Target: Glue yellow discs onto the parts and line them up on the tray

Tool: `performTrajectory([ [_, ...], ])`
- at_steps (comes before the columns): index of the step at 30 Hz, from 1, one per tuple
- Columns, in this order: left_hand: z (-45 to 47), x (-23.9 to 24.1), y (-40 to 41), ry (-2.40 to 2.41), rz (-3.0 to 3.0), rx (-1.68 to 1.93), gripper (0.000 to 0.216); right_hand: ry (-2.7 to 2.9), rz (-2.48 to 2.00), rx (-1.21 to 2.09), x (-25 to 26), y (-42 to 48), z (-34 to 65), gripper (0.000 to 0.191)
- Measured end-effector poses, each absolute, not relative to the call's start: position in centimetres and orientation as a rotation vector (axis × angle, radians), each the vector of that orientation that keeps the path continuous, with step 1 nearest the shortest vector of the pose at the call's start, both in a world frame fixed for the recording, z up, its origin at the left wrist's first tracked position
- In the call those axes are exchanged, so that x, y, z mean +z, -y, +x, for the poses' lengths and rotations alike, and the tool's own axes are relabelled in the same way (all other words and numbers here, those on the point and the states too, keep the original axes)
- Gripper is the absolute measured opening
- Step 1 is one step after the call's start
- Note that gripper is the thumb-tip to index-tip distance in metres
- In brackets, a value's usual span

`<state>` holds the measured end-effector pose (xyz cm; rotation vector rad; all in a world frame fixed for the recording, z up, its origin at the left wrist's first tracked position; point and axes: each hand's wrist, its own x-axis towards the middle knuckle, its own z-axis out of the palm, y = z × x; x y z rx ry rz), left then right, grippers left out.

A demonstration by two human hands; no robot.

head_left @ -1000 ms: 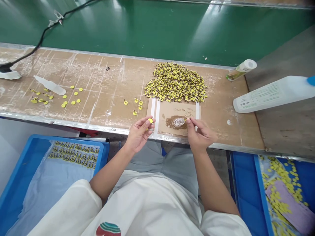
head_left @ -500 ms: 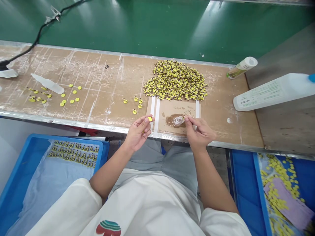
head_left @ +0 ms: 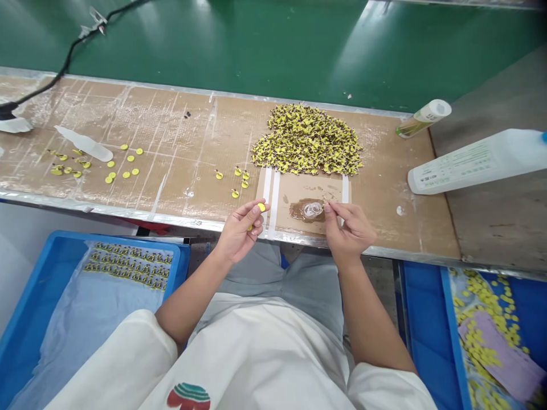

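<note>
Before the hands [head_left: 241,230], taped cardboard benchtop [head_left: 196,165], glossy green surface [head_left: 265,51] beyond.

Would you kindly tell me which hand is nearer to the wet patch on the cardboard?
The right hand: its fingertips are at the right edge of the wet patch. The left hand is farther away, to the patch's left, holding a yellow disc.

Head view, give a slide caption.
Left hand holds a yellow disc; right hand pinches a small piece by a wet patch, before heaped parts.
</note>
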<state>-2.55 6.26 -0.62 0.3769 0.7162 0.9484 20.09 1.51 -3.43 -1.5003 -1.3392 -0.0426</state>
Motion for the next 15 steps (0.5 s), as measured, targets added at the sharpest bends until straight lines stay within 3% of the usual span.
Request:
performTrajectory([
  [7,-2.7,-0.4,-6.3,-0.76,0.35,0.931,0.026,1.247,-1.552,0.006,-3.4,-1.6,19.8,0.012],
  [15,-2.1,0.0,-5.5,-0.758,0.371,0.908,0.028,0.665,-1.384,0.282,-0.5,-1.3,17.2,0.023],
])
